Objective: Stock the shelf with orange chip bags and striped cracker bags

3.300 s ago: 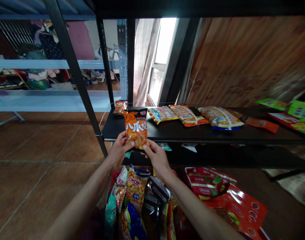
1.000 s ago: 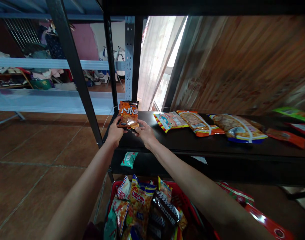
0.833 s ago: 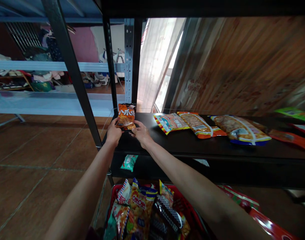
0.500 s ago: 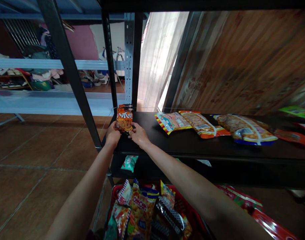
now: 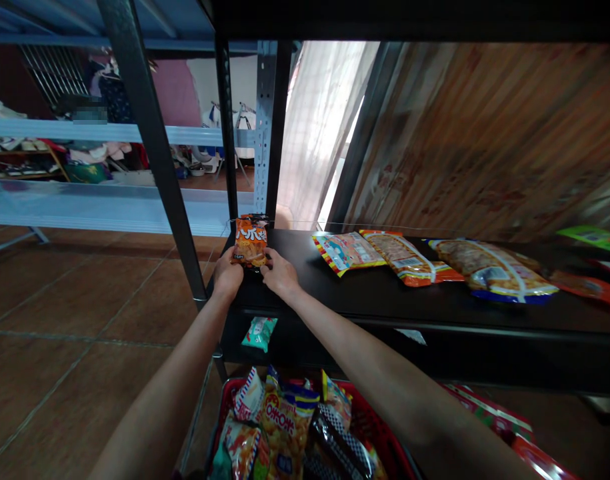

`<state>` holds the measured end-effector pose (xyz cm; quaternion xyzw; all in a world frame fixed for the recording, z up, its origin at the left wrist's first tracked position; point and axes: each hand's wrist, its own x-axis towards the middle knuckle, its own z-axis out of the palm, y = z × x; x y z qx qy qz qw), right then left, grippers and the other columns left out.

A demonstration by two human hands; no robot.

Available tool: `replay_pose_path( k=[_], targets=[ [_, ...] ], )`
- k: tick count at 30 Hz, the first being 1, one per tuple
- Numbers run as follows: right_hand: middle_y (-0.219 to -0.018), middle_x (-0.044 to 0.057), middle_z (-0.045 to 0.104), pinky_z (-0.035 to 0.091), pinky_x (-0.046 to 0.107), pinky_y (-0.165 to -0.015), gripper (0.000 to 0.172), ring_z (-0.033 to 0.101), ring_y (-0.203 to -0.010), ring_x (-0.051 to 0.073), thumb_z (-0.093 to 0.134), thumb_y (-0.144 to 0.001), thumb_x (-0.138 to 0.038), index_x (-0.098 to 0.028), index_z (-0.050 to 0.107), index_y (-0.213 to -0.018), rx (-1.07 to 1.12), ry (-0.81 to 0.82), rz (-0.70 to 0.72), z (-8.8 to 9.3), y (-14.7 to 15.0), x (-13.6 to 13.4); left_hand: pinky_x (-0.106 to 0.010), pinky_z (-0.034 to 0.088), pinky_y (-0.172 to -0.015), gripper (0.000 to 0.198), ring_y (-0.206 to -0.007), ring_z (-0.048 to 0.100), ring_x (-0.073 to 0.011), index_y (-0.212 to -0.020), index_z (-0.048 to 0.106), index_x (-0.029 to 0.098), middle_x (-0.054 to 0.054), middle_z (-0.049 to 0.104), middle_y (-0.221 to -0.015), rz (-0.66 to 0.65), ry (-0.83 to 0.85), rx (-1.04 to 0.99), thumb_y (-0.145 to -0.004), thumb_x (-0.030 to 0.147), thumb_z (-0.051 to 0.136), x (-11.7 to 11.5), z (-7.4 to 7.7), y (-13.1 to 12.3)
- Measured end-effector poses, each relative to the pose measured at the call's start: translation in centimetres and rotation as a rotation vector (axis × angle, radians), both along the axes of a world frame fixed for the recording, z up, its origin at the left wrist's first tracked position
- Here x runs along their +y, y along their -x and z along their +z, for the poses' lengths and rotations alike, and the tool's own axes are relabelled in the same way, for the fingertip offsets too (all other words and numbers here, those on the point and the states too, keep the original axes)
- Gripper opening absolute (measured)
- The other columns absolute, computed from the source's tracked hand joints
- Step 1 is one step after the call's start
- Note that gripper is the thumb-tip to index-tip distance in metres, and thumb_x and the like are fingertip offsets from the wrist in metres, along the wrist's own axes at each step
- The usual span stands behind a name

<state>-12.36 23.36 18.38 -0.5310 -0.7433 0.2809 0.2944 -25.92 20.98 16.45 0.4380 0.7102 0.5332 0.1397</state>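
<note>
An orange snack bag [image 5: 251,241] with white lettering stands nearly upright at the left end of the black shelf [image 5: 305,283]. My left hand [image 5: 229,273] grips its lower left side, fingers curled behind it. On the lower right edge, my right hand [image 5: 281,272] pinches the same bag between thumb and fingers. Dark and orange packaging shows just behind its top edge; I cannot tell whether that is a second bag. Both forearms reach over a red basket [image 5: 226,393] full of snack bags, among them a yellow and blue snack bag [image 5: 285,427].
Farther right on the shelf lie a red-and-yellow-edged bag [image 5: 349,252], an orange bag [image 5: 409,257] and a blue-ended bag [image 5: 495,267]. A small green packet [image 5: 259,333] rests on the lower shelf. A black post [image 5: 155,147] rises left of my hands.
The whole view has shifted slightly, so the shelf and basket appear a little lower. Both hands keep hold of the orange bag, which stays at the shelf's left end.
</note>
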Motion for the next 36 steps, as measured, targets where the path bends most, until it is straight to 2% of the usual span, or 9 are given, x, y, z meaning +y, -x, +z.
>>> replay_pose_path(
  k=[5, 10, 14, 18, 29, 36],
  targets=[
    [-0.115, 0.006, 0.064, 0.047, 0.038, -0.090, 0.051, 0.061, -0.107, 0.024, 0.053, -0.083, -0.028, -0.027, 0.045, -0.133, -0.223, -0.067, -0.020, 0.4, -0.1, -0.5, -0.039, 0.046, -0.084, 0.039, -0.099, 0.062, -0.0289, -0.114, 0.066, 0.024, -0.014, 0.069, -0.106, 0.046, 0.180, 0.157, -0.080, 0.020, 0.047, -0.9, 1.4, -0.4],
    [-0.118, 0.010, 0.059, 0.048, 0.038, -0.088, 0.049, 0.061, -0.105, 0.025, 0.052, -0.083, -0.030, -0.027, 0.048, -0.132, -0.264, -0.067, -0.041, 0.6, -0.2, -0.9, -0.044, 0.044, -0.086, 0.044, -0.106, 0.058, -0.0338, -0.124, 0.060, 0.021, -0.019, 0.063, -0.116, 0.119, 0.305, 0.359, -0.083, 0.022, 0.044, -2.1, 2.6, -1.1],
    [-0.119, 0.011, 0.057, 0.048, 0.038, -0.089, 0.048, 0.060, -0.106, 0.025, 0.052, -0.083, -0.028, -0.025, 0.049, -0.131, -0.255, -0.065, -0.043, 0.8, -0.3, -1.2, -0.042, 0.043, -0.089, 0.046, -0.110, 0.054, -0.0318, -0.129, 0.055, 0.019, -0.016, 0.062, -0.120, 0.117, 0.262, 0.444, -0.085, 0.019, 0.041, -2.6, 2.8, -1.6],
    [-0.120, 0.012, 0.056, 0.048, 0.039, -0.088, 0.054, 0.060, -0.106, 0.026, 0.052, -0.082, -0.028, -0.026, 0.043, -0.136, -0.264, -0.085, -0.038, 0.9, -0.3, -1.5, -0.042, 0.042, -0.090, 0.047, -0.109, 0.053, -0.0314, -0.131, 0.054, 0.020, -0.013, 0.061, -0.123, 0.110, 0.186, 0.515, -0.086, 0.019, 0.039, -2.7, 2.6, -2.2],
    [-0.116, 0.010, 0.061, 0.046, 0.038, -0.093, 0.053, 0.058, -0.111, 0.025, 0.052, -0.082, -0.025, -0.024, 0.044, -0.135, -0.254, -0.078, 0.009, 0.5, -0.6, -1.1, -0.040, 0.041, -0.093, 0.048, -0.110, 0.052, -0.0296, -0.133, 0.051, 0.020, -0.014, 0.061, -0.122, 0.057, 0.161, 0.496, -0.086, 0.022, 0.043, -2.6, 2.4, -2.9],
    [-0.115, 0.010, 0.061, 0.049, 0.031, -0.090, 0.051, 0.062, -0.092, 0.018, 0.052, -0.081, -0.020, -0.018, 0.047, -0.132, -0.106, -0.136, 0.025, 0.3, -1.8, -1.7, -0.042, 0.042, -0.094, 0.048, -0.112, 0.051, -0.0319, -0.132, 0.053, 0.018, -0.015, 0.059, -0.124, 0.089, 0.140, 0.527, -0.086, 0.022, 0.041, -2.8, 1.8, -2.9]
  ],
)
